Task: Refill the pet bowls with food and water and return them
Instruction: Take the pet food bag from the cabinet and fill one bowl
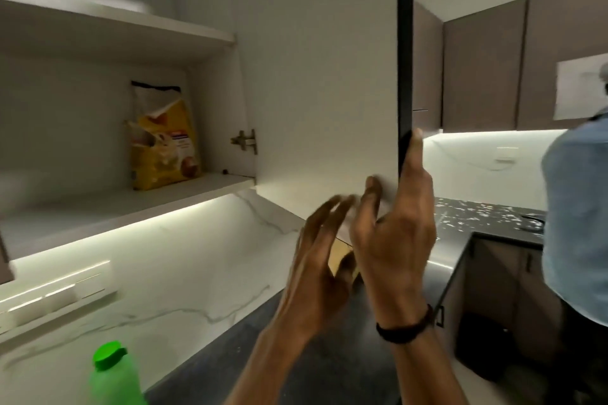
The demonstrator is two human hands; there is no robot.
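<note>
Pet food bag sits on the lower cupboard shelf, untouched. Right hand grips the open door edge; left hand spread, empty. No bowls visible; filling and returning likely remain.

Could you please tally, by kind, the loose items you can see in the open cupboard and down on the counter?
Yellow pet food bag, standing on the lower cupboard shelf: 1
Green bottle with a green cap, at the bottom edge of the view by the counter: 1
Total: 2
</note>
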